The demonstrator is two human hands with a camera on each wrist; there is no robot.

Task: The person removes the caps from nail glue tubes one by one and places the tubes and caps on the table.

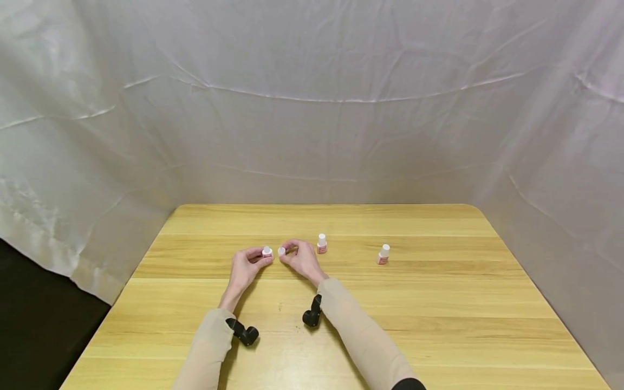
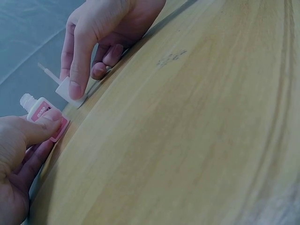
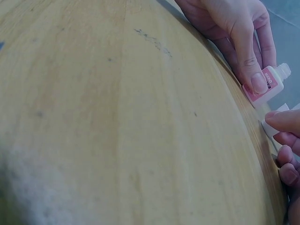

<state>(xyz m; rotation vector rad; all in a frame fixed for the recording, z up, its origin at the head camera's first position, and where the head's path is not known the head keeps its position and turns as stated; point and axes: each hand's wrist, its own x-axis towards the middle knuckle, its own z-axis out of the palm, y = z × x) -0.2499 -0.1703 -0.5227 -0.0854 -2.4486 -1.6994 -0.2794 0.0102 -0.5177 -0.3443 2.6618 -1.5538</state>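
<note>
My left hand (image 1: 244, 268) holds a small white bottle (image 2: 38, 108) with a pink label between thumb and fingers, low at the table. Its threaded neck (image 2: 28, 101) is bare. Just to the right, my right hand (image 1: 302, 260) pinches a white brush cap (image 2: 63, 91), apart from the bottle. The thin brush (image 2: 48, 73) on it points up and away from the tabletop in the left wrist view. From the right wrist, the pink-labelled bottle (image 3: 273, 89) shows upright but leaning in the picture, with the cap (image 3: 268, 128) partly behind my right fingers.
Two more capped bottles with pink labels stand on the wooden table (image 1: 439, 303): one bottle (image 1: 322, 245) close beside my right hand, another bottle (image 1: 383, 254) farther right. A pale curtain (image 1: 312, 135) hangs behind the table and along its sides.
</note>
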